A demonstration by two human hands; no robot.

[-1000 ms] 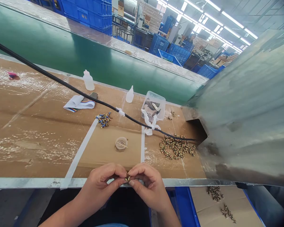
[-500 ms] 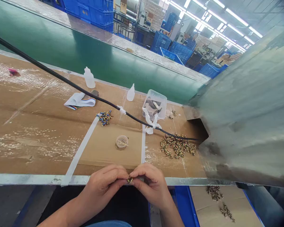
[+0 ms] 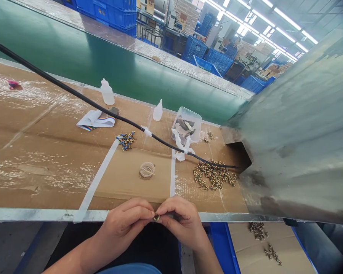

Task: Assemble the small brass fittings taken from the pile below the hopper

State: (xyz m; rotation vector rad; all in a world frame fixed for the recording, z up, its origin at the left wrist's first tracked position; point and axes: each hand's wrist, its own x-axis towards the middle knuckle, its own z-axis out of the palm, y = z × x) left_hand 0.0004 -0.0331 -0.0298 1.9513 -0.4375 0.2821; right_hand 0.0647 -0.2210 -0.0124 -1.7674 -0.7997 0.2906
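A small yellow-and-black piece [image 3: 156,218] sits between the pinched fingertips of my two hands, just over the table's front edge. My left hand [image 3: 128,220] closes on it from the left, thumb and index finger together. From the other side my right hand [image 3: 181,219] pinches it the same way. The fingers cover much of the piece. Beyond the hands stands a small round clear cup [image 3: 146,171] with a thin stick across it. On the right lies a large pile of similar small pieces [image 3: 214,175]; a smaller pile with blue parts [image 3: 125,140] lies at the left.
A black cable [image 3: 82,98] crosses above the table. Behind it are two white squeeze bottles [image 3: 107,93], a clear plastic box [image 3: 185,125] and a folded ribbon strip [image 3: 95,121]. A metal housing [image 3: 291,144] blocks the right side. Lower right, a cardboard-lined blue crate [image 3: 228,247] holds more pieces.
The hands stay at the front edge, with the small piece turned slightly between the fingertips. The whole view has shifted a little.
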